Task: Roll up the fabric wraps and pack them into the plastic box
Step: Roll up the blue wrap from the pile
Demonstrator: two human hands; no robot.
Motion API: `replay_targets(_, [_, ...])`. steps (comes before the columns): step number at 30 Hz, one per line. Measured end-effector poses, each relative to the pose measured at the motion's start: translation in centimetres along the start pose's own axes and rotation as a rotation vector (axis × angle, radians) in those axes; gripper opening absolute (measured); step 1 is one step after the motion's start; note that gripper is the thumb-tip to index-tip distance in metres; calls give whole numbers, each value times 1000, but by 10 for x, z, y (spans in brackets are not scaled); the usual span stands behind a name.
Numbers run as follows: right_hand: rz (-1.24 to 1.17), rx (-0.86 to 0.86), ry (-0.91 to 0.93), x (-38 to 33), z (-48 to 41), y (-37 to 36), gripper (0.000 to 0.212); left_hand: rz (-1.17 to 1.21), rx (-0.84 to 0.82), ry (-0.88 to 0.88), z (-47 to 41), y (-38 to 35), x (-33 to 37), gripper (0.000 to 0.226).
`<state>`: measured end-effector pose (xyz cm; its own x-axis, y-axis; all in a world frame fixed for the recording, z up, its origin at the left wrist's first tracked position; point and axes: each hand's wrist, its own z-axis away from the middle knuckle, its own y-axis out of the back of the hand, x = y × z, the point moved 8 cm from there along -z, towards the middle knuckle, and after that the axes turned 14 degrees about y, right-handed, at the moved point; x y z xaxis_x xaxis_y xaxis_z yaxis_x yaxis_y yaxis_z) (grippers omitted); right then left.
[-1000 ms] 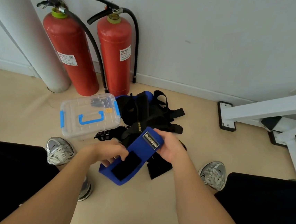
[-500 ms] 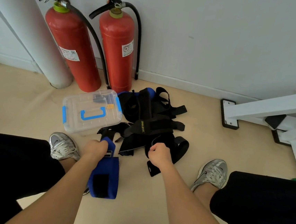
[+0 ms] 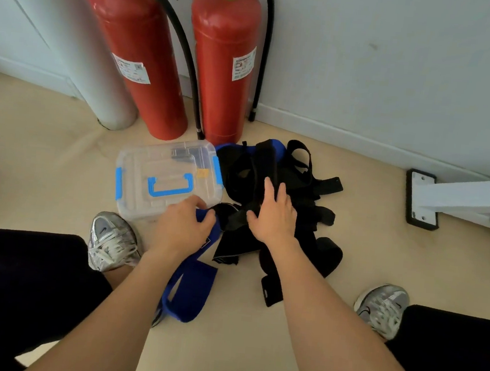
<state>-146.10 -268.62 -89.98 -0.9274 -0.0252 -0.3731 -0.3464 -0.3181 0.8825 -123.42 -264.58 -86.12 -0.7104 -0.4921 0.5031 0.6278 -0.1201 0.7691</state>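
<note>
Wrap of blue fabric (image 3: 188, 293) trails back from gripping left hand (image 3: 183, 224), clear plastic box (image 3: 136, 181) just beyond; right hand (image 3: 274, 215) spread flat on black wraps (image 3: 319, 213)

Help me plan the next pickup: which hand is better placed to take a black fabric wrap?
Right. The right hand rests open on the pile of black fabric wraps; the left hand grips the blue fabric wrap.

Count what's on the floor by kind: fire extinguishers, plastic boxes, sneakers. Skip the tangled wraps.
Fire extinguishers: 2
Plastic box: 1
Sneakers: 2
Total: 5
</note>
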Motion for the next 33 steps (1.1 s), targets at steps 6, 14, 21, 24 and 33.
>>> replay_targets(6, [88,-217,48,29,-13,-10,85,182,-103,-35,-19,-11,28,14])
replay_targets(14, [-17,-143,55,52,-22,1,14,295,-381,86,-36,-45,26,6])
replay_targets(21, [-138,317,48,37,-71,61,26,141,-284,-86,-33,-58,42,24])
replay_targets(24, [-109,263,74,29,-99,73,44,125,-271,-66,-35,-66,39,17])
replay_targets(33, [-129,-217,47,34,-153,44,101,-103,-330,193,-43,-89,-4,48])
